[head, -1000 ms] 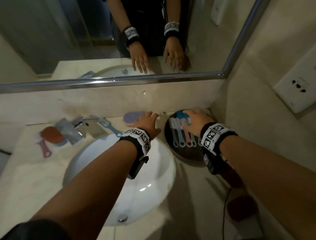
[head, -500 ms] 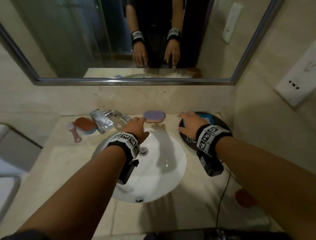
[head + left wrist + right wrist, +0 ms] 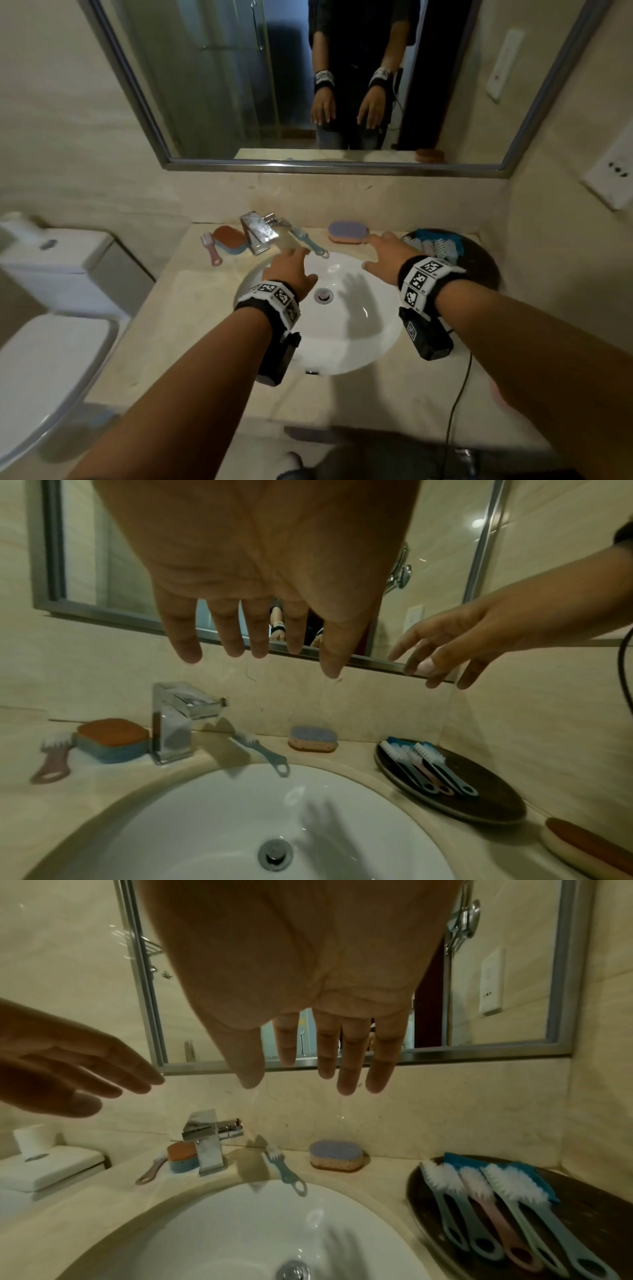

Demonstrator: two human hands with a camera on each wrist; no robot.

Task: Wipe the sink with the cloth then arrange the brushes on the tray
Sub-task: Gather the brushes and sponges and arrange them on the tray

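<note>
Both our hands hover over the sink [image 3: 346, 329], holding nothing: left hand [image 3: 291, 270] w/ fingers straight and lightly spread above the basin's 11 o'clock edge, right hand [image 3: 385, 255] also flat and spread, above the rim at abt 1 o'clock. The tray [image 3: 589, 1204], dark and round, sits on the bench [image 3: 191, 329] at 2–3 o'clock of the sink, near the corner of the wall. On it lie brushes [image 3: 493, 1199] side by side, bristle heads toward the wall, handles toward us; four handle loops show in the right wrist view, pale blue ones plus a pink one. Blue cloth [image 3: 534, 1175] lies on the tray under the bristle heads. One blue brush [image 3: 260, 750] is off the tray, on the bench at 12 o'clock, its loop end overhanging the basin rim, just right of the tap [image 3: 178, 721]. A pink brush [image 3: 53, 758] lies left of the tap at approx 10 o'clock, touching a red-topped sponge [image 3: 113, 737]. A purple-topped sponge [image 3: 335, 1154] sits by the back wall betw. tap and tray. Toilet [image 3: 44, 308] at 9 o'clock, mirror [image 3: 308, 85] above.
</note>
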